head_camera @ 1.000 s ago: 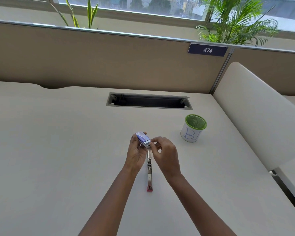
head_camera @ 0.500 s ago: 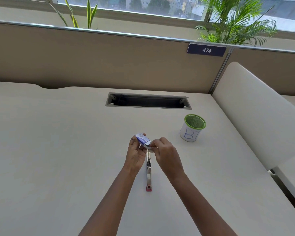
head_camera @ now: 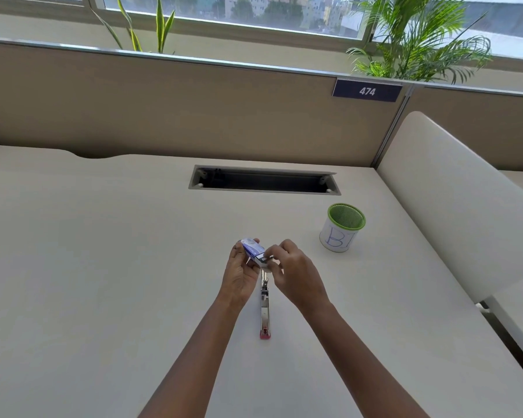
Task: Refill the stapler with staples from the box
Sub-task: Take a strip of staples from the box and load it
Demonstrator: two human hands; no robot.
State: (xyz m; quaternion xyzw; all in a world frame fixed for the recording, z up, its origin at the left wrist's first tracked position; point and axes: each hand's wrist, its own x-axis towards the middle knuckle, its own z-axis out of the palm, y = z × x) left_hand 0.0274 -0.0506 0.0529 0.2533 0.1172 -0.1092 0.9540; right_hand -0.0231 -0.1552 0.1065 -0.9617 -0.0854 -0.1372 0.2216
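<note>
My left hand (head_camera: 240, 274) holds a small blue and white staple box (head_camera: 253, 248) above the desk, its open end tilted down to the right. The fingertips of my right hand (head_camera: 296, 274) pinch at that open end; whether they hold staples is too small to tell. Below and between the hands, the stapler (head_camera: 265, 309) lies flat on the desk, opened out lengthwise, with its metal channel facing up and its pink end toward me. Its far end is hidden behind my hands.
A white cup with a green mesh rim (head_camera: 343, 227) stands to the right of my hands. A cable slot (head_camera: 264, 183) is cut into the desk (head_camera: 103, 267) further back. A padded divider (head_camera: 453, 206) borders the right side, a partition the back.
My right fingers have stayed at the box's open end and shifted slightly. The box remains in my left hand and the stapler has not moved.
</note>
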